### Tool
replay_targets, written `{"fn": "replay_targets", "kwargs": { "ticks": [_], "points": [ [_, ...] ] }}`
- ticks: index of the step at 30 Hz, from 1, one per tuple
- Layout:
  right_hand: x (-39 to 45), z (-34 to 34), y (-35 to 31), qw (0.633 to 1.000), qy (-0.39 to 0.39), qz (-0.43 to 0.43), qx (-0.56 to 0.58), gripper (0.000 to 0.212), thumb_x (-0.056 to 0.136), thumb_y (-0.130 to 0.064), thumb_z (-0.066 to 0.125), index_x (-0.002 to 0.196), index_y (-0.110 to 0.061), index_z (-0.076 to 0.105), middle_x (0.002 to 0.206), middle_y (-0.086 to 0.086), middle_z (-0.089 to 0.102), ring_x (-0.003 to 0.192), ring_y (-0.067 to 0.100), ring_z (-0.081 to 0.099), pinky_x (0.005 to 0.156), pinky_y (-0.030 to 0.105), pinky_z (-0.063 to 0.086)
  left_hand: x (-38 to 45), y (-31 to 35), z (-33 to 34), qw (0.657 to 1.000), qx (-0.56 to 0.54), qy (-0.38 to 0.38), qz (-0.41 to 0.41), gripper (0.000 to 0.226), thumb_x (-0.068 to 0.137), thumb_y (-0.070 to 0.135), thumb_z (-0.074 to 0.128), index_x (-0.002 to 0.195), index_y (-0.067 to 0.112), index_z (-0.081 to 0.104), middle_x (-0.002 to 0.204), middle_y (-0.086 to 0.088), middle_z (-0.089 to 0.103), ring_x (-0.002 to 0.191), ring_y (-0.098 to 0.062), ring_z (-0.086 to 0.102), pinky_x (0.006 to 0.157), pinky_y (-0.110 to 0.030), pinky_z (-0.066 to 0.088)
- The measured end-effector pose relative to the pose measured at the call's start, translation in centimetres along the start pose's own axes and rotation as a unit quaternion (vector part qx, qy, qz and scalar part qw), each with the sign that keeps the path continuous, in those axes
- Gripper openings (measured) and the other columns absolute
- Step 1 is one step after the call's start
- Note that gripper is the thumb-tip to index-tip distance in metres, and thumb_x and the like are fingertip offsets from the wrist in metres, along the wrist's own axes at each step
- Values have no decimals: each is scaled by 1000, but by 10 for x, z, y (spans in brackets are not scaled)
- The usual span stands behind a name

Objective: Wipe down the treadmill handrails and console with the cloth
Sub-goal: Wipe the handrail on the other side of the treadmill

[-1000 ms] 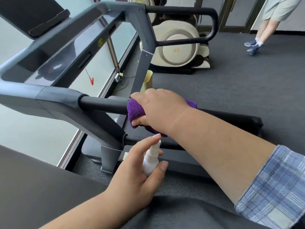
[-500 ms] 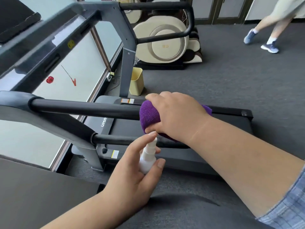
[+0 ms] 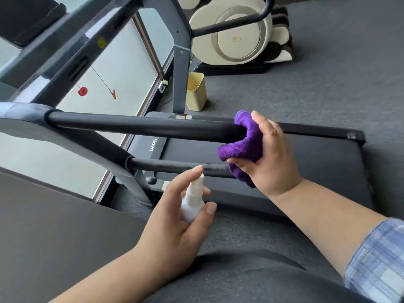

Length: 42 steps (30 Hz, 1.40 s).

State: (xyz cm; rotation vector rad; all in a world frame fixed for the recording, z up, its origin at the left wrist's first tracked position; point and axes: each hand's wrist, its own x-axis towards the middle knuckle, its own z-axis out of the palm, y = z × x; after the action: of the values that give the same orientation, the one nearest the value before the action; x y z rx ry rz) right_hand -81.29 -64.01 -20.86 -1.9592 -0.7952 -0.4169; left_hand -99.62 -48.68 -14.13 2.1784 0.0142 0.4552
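Note:
A purple cloth (image 3: 244, 145) is bunched in my right hand (image 3: 271, 154) and cups the free end of the near black handrail (image 3: 140, 127). A thinner black bar (image 3: 175, 167) runs below that rail. My left hand (image 3: 175, 221) holds a small white spray bottle (image 3: 193, 200) upright just below the thin bar, with a fingertip over its nozzle. The treadmill console (image 3: 72, 51) slants across the upper left. The far handrail (image 3: 229, 26) curves at the top. The black running belt (image 3: 306, 167) lies beneath my right hand.
A pale yellow bin (image 3: 195, 92) stands on the grey carpet by the treadmill's far upright (image 3: 180, 68). A cream and black exercise machine (image 3: 236, 36) sits beyond it. Frosted glass with a red clip (image 3: 112, 95) lines the left. A dark surface (image 3: 54, 215) fills the lower left.
My right hand has slid the cloth along the near handrail to its free end. The view has tilted down and left, and a walking person has left the view. My left hand stays put.

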Motion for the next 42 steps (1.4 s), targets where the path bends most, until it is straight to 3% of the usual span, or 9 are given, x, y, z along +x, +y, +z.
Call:
{"fn": "replay_targets", "kwargs": {
  "ticks": [9, 13, 16, 20, 27, 32, 36, 39, 42],
  "points": [
    [-60, 18, 29, 982, -8, 178, 67, 91, 83, -61, 63, 153, -27, 16, 142, 3, 39, 131, 25, 45, 106, 21, 30, -8, 4, 4, 1000, 13, -7, -8, 60, 88, 31, 59, 133, 59, 30, 104, 16, 58, 81, -9, 61, 72, -9, 44],
    [-79, 16, 30, 968, -13, 236, 87, 90, 88, -62, 56, 157, -18, 17, 153, 6, 35, 139, 17, 38, 113, 21, 27, -9, 2, 3, 1000, 0, -10, -12, 60, 88, 33, 59, 133, 60, 30, 105, 17, 58, 83, -9, 61, 72, -9, 45],
    [-85, 9, 22, 966, 31, 240, 86, 92, 86, -69, 50, 156, -15, 21, 152, 4, 35, 138, 6, 34, 112, 7, 20, -8, -4, 1, 1000, -19, -15, -16, 61, 88, 31, 59, 134, 58, 30, 105, 18, 59, 79, -10, 60, 70, -10, 46],
    [-100, 7, -3, 975, 87, 193, 68, 88, 92, -69, 47, 153, -11, 19, 152, 1, 30, 141, -9, 27, 116, 13, 19, -4, -13, -5, 997, -44, -28, -60, 67, 85, 26, 67, 135, 54, 32, 101, 15, 64, 81, -11, 63, 71, -12, 47],
    [-96, 30, -53, 989, 31, 117, 90, 80, 94, -63, 50, 157, -30, 13, 157, -28, 17, 146, 3, 25, 118, 20, 21, 23, -27, -20, 983, -76, -116, -123, 43, 82, 33, 76, 116, 41, 51, 107, 26, 65, 94, 2, 63, 80, -13, 46],
    [-91, 57, -70, 997, -23, 73, 33, 78, 95, -61, 49, 157, -33, 9, 158, -23, 17, 146, 7, 24, 120, 26, 21, 47, -52, -30, 955, -100, -211, -184, 45, 76, 56, 71, 113, 38, 54, 103, 20, 71, 98, 0, 67, 88, -38, 55],
    [-88, 75, -77, 995, -78, 17, -57, 94, 88, -47, 66, 158, -27, 7, 150, 4, 30, 143, 6, 26, 119, 25, 23, 58, -72, -54, 950, -21, -259, -175, 36, 77, 58, 72, 101, 39, 54, 91, 19, 68, 85, 6, 62, 76, -20, 51],
    [-88, 87, -81, 987, -114, 2, -109, 116, 73, -31, 87, 158, -21, 9, 147, 8, 32, 135, 23, 36, 118, 28, 26, 61, -82, -69, 950, 37, -277, -137, 32, 77, 57, 70, 97, 40, 51, 89, 18, 65, 83, 5, 59, 71, -19, 47],
    [-87, 96, -88, 982, -120, -15, -143, 110, 74, -40, 81, 155, -14, 11, 145, 9, 33, 131, 24, 39, 118, 27, 26, 63, -87, -80, 949, 65, -286, -116, 34, 77, 57, 66, 101, 39, 50, 90, 19, 63, 85, 5, 57, 72, -20, 45]
  ]
}}
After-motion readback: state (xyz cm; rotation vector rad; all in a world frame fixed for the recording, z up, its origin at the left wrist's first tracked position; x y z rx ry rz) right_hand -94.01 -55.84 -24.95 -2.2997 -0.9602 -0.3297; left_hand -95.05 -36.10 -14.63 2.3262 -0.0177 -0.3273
